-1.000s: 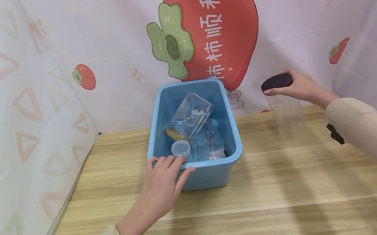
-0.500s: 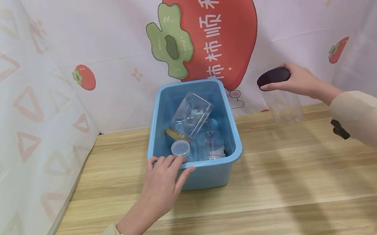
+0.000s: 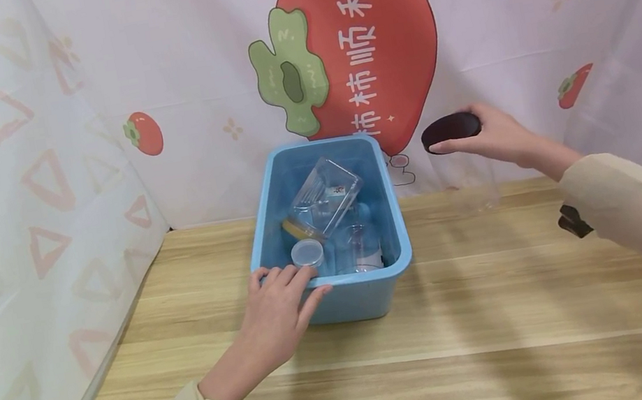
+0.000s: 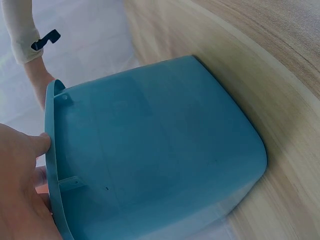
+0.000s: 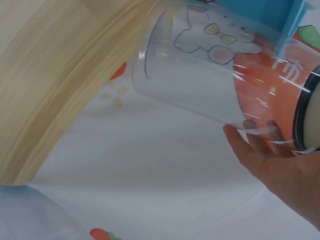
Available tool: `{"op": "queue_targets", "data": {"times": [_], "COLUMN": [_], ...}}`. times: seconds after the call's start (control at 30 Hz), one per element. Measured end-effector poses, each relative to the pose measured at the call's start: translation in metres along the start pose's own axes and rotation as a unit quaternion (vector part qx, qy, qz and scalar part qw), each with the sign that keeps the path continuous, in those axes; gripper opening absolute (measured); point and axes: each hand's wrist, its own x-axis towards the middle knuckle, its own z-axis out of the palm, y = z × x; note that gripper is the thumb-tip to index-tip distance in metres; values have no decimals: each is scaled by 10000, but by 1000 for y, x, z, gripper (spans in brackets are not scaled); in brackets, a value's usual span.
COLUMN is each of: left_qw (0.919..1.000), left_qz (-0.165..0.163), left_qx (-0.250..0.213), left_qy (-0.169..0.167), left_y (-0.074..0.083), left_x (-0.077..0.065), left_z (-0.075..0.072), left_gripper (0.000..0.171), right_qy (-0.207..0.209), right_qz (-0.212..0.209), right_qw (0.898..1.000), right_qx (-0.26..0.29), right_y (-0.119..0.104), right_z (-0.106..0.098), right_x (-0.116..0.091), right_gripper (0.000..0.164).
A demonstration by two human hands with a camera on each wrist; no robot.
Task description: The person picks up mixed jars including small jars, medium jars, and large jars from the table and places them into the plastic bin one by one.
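In the head view my right hand (image 3: 498, 136) grips a clear plastic jar (image 3: 466, 183) by its top, just under the black lid (image 3: 451, 129). The jar is slightly tilted, right of a blue plastic bin (image 3: 400, 229). Its transparent wall (image 5: 190, 90) fills the upper part of the right wrist view, with fingers along its side near the lid. My left hand (image 3: 276, 313) holds the bin's near rim, thumb outside and fingers over the edge. In the left wrist view, that hand (image 4: 22, 180) is at the rim, beside the bin's outer wall (image 4: 160, 150).
Inside the bin lie a clear rectangular container (image 3: 327, 195), a small round lidded tub (image 3: 307, 252) and a clear bottle with a white label (image 3: 367, 252). The bin stands on a wooden table (image 3: 450, 362). A printed cloth (image 3: 197, 72) hangs behind, and another covers the left side.
My right hand has moved left with the jar, nearer to the bin, and slightly up. The left hand and the bin have stayed in place.
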Motion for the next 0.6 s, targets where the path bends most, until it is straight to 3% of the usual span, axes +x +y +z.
{"op": "queue_targets", "data": {"times": [0.6], "left_qw": [10000], "left_qz": [-22], "left_qx": [18], "left_qy": [-21], "left_y": [0], "left_x": [1], "left_z": [1], "left_gripper": [26], "right_qy": [-126], "right_qz": [-401], "right_qw": [9991], "right_qx": [60], "right_y": [-40], "right_z": [-8], "right_x": [-6], "right_gripper": [79]}}
